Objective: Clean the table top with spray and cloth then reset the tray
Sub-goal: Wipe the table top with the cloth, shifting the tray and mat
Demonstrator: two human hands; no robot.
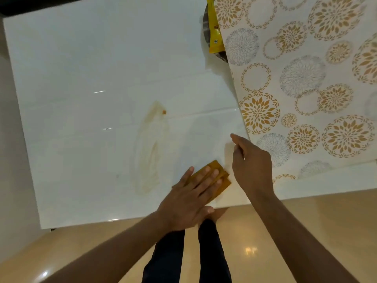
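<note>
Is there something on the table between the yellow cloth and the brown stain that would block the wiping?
Nothing visible does. The left hand presses the yellow cloth flat; only bare white table lies between it and the brown stain to its left.

home interior, likely dining or living area. glossy white table top (pixel 91 68) with brownish smear (pixel 150 152) on it. patterned table cover (pixel 306 78), gold and grey floral rings, folded back over right part of table. yellow snack packet (pixel 214 31) on dark round tray (pixel 207 35) at far edge, mostly hidden under cover. polished beige tile floor (pixel 285 231) reflecting ceiling lights. person standing barefoot at near edge in dark trousers. no industrial or shop fittings visible; domestic furnishings only.
</note>
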